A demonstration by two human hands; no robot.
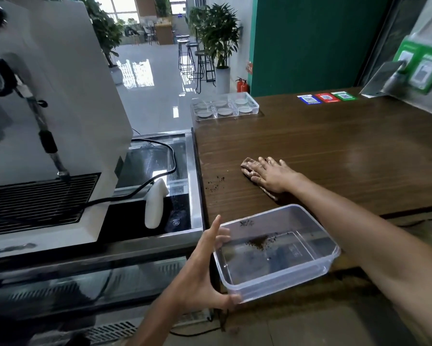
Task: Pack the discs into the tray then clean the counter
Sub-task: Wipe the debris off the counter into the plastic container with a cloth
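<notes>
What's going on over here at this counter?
A person is wiping a wooden counter. The right hand lies flat on a brown cloth, beside a scatter of dark crumbs. The left hand holds a clear plastic tub at the counter's near edge; some dark grounds already lie inside it. At the far end sits a clear tray with grey discs in its compartments.
</notes>
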